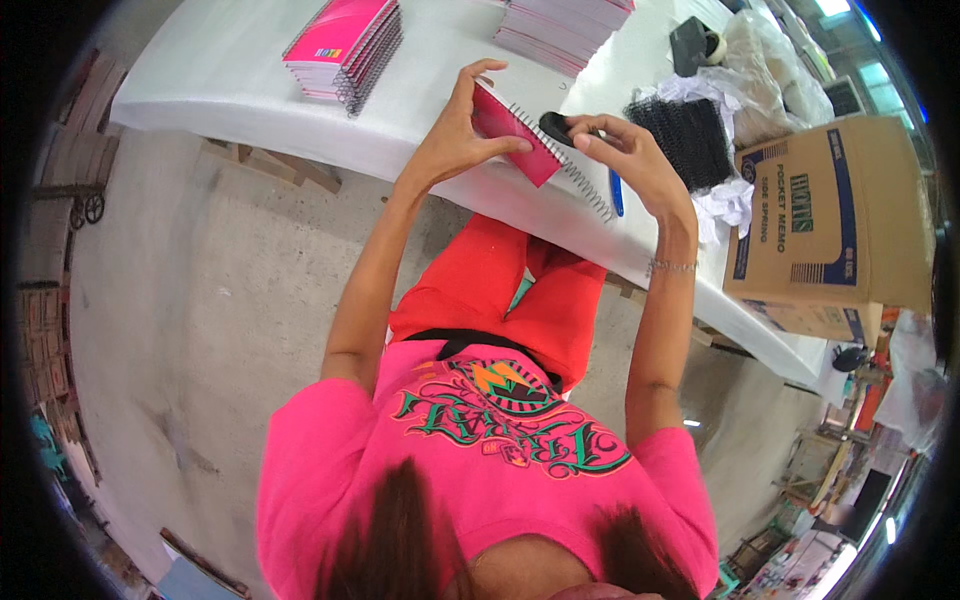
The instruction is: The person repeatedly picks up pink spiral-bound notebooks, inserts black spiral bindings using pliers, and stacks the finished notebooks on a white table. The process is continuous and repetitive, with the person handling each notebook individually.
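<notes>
My left hand (pixel 462 128) grips a small pink notebook (pixel 515 135) by its cover, held just above the white table's (pixel 230 70) front edge. A wire spiral (pixel 580 178) runs along the notebook's right side. My right hand (pixel 625 155) pinches a small black oval piece (pixel 556 126) at the top end of that spiral. A blue pen (pixel 617 193) lies on the table just beyond my right hand.
A stack of pink spiral notebooks (pixel 345 45) lies at the table's far left, another stack (pixel 560 30) at the far middle. A bundle of black spirals (pixel 690 135), white plastic bags (pixel 775 80) and a brown carton (pixel 835 215) crowd the right end. Concrete floor lies below.
</notes>
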